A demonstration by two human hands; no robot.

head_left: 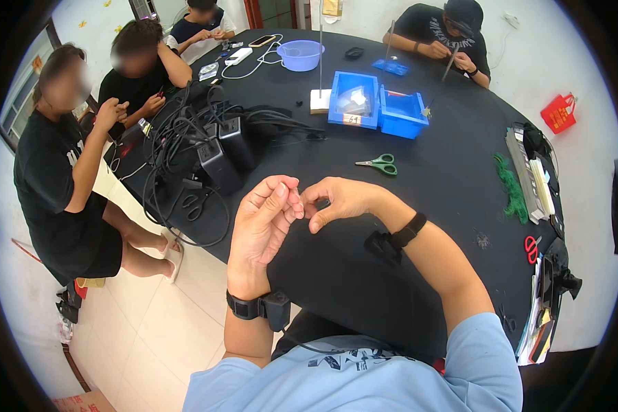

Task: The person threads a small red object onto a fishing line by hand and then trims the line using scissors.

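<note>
Left grip (259, 223) is pinched narrow; any piece between the fingertips (281, 190) is too small to tell; right grip (345, 199) is slightly gapped over the black surface (329, 275). Fine fingertip work seems in hand; steady pinching is called for.

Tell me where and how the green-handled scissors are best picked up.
Probably by the green handles, coming from the right with the right hand: the scissors lie flat on the black table, blades pointing left and finger loops toward the right.
</note>
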